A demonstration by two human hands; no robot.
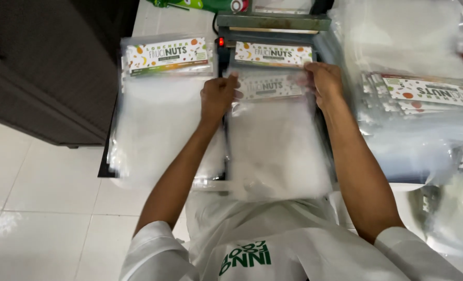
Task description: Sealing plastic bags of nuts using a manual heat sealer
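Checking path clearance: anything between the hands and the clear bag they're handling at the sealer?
Nothing visible. The left hand and right hand already grip the top corners of the clear labelled bag, which lies on a bag stack in front of the heat sealer. Another bag stack sits to the left, clear of both.

The printed header of the clear bag (270, 87) between my fingers is motion-blurred; my right fingertips (308, 78) lie hidden behind its film.
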